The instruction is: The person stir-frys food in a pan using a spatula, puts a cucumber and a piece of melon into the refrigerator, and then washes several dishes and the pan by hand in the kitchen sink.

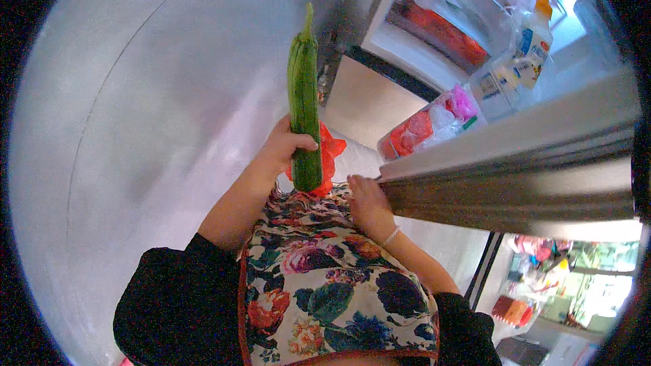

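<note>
A long green zucchini stands almost upright in my left hand, stem end pointing away from me. My thumb lies across its lower part. Behind the zucchini, a crumpled red plastic bag hangs at the same hand; how it is held is hidden. My right hand is at the free edge of an open refrigerator door, blurred, and it seems to touch the edge. Whether its fingers grip the door cannot be made out. A floral apron covers my front.
Door racks hold a yellow-capped bottle, a clear container and a bin of bagged items. Inside the refrigerator, drawers contain red and pink bags. Pale floor extends to the left. Cluttered shelving stands beyond the door at right.
</note>
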Tool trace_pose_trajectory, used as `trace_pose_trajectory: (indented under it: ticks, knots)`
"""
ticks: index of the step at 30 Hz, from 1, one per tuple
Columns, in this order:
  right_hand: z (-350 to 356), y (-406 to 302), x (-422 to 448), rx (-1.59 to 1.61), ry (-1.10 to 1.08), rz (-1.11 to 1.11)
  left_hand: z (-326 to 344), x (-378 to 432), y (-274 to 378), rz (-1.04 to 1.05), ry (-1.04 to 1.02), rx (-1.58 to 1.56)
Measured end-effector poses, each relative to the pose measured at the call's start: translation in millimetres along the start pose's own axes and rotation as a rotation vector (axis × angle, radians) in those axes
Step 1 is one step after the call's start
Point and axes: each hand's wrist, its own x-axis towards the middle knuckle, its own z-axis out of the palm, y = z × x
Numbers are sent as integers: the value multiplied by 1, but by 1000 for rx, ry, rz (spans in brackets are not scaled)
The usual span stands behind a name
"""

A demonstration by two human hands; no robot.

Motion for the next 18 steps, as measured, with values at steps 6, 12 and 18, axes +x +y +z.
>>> trace_pose_trajectory:
  ticks: [6,12,18]
  knots:
    - [-4,20,41,351,233,148,59,14,33,-49,-224,12]
    - [-10,-35,145,-196,651,224,-14,55,123,-55,-374,-7]
    - [-8,-49,291,1604,635,412,-25,79,255,-70,-703,140]
